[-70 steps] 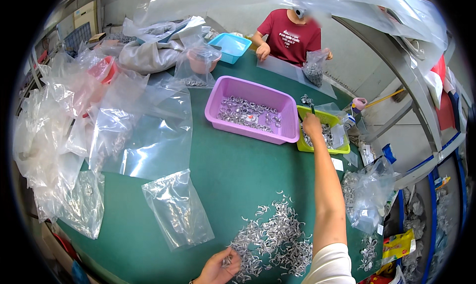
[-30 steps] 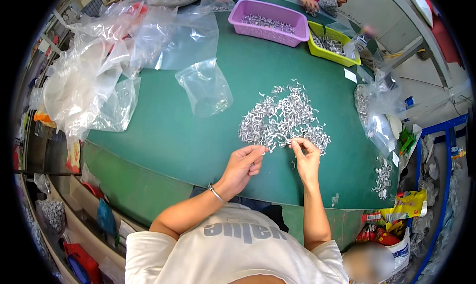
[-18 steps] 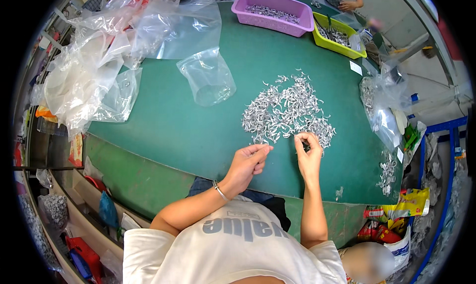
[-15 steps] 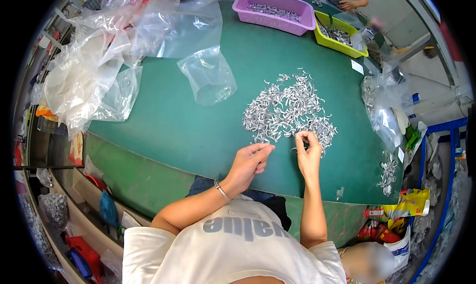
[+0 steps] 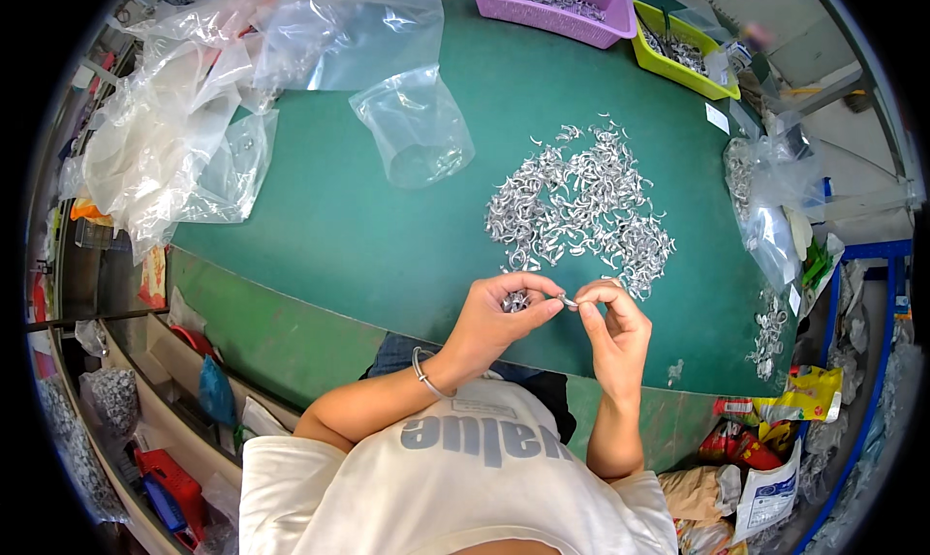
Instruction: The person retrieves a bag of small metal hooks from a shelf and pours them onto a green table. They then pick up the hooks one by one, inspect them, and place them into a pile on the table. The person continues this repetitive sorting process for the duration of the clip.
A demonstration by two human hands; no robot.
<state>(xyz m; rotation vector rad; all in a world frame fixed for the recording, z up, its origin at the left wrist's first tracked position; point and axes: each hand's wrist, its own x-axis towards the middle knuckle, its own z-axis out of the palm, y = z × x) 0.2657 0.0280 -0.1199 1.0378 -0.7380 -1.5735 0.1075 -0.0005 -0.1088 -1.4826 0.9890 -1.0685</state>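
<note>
A loose pile of small curved silver metal pieces (image 5: 567, 211) lies on the green tabletop (image 5: 349, 235), just beyond my hands. Between the fingertips of my left hand (image 5: 494, 323) and my right hand (image 5: 618, 337) is one such curved piece (image 5: 569, 301), pinched from both sides near the table's front edge. More silver pieces (image 5: 514, 301) are cupped in the curled fingers of my left hand. My right thumb and forefinger close on the piece's right end. Its exact kind is too small to make out.
A purple basket (image 5: 552, 20) and a yellow-green basket (image 5: 678, 82), both holding metal pieces, stand at the far side. Clear plastic bags (image 5: 184, 129) heap at the left, with one bag (image 5: 412, 129) nearer the middle. A smaller group of pieces (image 5: 767, 337) lies by the right edge.
My right hand has drawn back from the pile's near edge to meet my left hand. A curved piece now shows between their fingertips. My left hand has turned, showing the pieces inside it.
</note>
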